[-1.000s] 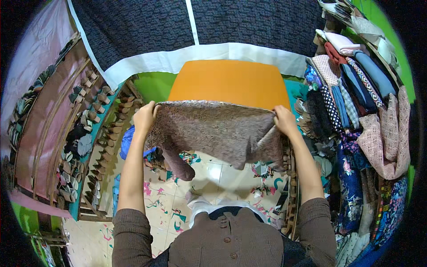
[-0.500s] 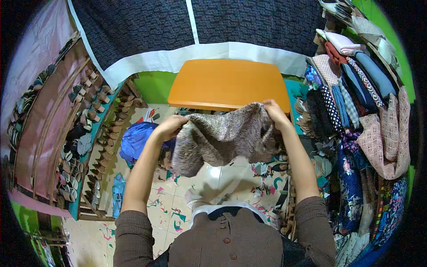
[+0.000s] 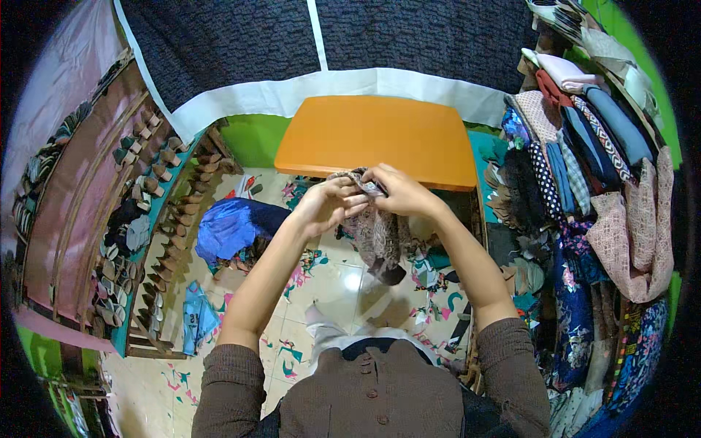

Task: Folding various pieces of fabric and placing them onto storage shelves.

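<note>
A grey-brown patterned cloth [image 3: 376,237] hangs gathered and folded together in front of me, just before the orange table's near edge. My right hand [image 3: 400,191] is closed on its bunched upper edge, thumb and fingers pinching the fabric. Beside it, my left hand [image 3: 328,206] has its palm turned partly up. Its fingers are apart and stretched toward the cloth's top edge, touching or nearly touching it. The lower end of the cloth dangles in a narrow bundle over the tiled floor.
Ahead stands an orange table [image 3: 380,139]. A blue fabric bundle [image 3: 230,230] sits at the left. Racks of wooden shoe forms [image 3: 171,233] line the left side; folded fabrics [image 3: 577,146] fill the right. Coloured scraps [image 3: 290,352] litter the floor.
My hands have come together from wide apart. The cloth, earlier stretched between them, is now folded and hangs narrow from the right hand. The left hand's fingers have spread.
</note>
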A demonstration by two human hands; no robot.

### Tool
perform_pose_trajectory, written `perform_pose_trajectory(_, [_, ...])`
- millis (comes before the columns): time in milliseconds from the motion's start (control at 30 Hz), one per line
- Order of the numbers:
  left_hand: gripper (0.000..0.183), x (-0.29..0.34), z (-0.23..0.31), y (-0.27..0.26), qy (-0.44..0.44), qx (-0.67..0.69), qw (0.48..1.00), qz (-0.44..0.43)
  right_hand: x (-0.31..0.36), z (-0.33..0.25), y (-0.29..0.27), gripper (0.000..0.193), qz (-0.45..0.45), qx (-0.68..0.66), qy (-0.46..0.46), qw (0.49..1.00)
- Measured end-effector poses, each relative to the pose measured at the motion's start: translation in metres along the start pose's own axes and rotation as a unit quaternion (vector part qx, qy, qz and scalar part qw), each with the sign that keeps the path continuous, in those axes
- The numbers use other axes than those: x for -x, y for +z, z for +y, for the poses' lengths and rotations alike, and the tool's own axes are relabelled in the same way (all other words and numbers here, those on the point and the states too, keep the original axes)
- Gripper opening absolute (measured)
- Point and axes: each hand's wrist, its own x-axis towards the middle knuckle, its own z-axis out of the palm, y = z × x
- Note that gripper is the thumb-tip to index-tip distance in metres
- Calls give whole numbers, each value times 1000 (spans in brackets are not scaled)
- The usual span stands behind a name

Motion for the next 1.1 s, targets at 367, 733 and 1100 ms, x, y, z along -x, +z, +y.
perform_pose_trajectory(367, [52, 0, 8, -33, 180, -791, 585, 33, -15, 15, -38, 19, -13, -55, -83, 995])
perform_pose_trajectory(733, [23, -54, 57, -100, 127, -759, 638, 11, -38, 87, -99, 27, 54, 88, 17, 995])
perform_pose_trajectory(1100, [16, -161, 151, -98, 319, -716, 617, 69, -74, 201, -70, 22, 39, 287, 261, 921])
